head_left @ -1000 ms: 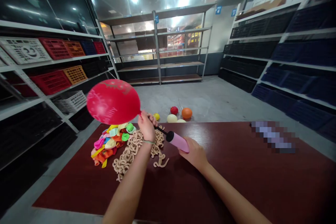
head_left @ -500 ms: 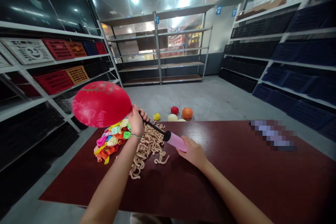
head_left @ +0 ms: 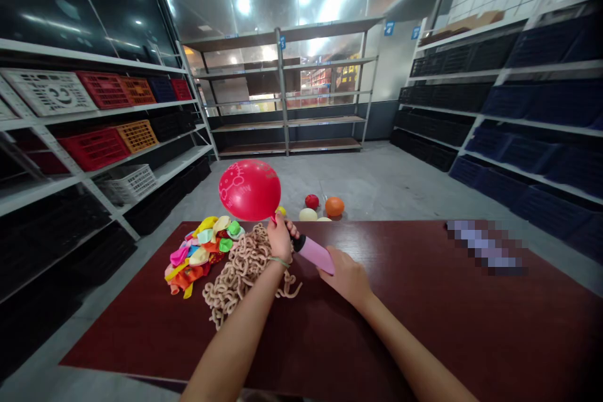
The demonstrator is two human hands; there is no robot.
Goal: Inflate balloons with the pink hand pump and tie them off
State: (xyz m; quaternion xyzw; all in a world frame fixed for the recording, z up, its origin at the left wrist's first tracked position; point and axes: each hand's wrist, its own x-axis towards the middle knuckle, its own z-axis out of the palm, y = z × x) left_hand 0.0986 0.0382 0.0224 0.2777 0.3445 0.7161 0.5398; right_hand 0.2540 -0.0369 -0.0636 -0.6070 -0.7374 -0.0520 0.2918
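My left hand point(head_left: 281, 237) is closed round the neck of an inflated red balloon point(head_left: 249, 190), which stands up above the table's far edge. The neck meets the black nozzle of a pink hand pump point(head_left: 315, 252). My right hand point(head_left: 347, 276) grips the pump's rear end just above the dark red table point(head_left: 424, 326). Under my left wrist lies a heap of tan curly strips point(head_left: 240, 270). To its left is a pile of several flat coloured balloons point(head_left: 198, 251).
Inflated balloons, red point(head_left: 311, 201), orange point(head_left: 335, 206) and pale point(head_left: 308, 214), lie on the grey floor beyond the table. Metal shelving with coloured crates point(head_left: 94, 144) lines the left; dark bins point(head_left: 518, 107) fill the shelves on the right. A blurred patch point(head_left: 485, 248) sits on the table's right.
The red balloon has swung from lying out to the left to standing upright near the pump. My left hand has moved right, up against the pump's nozzle. My right hand has hardly moved.
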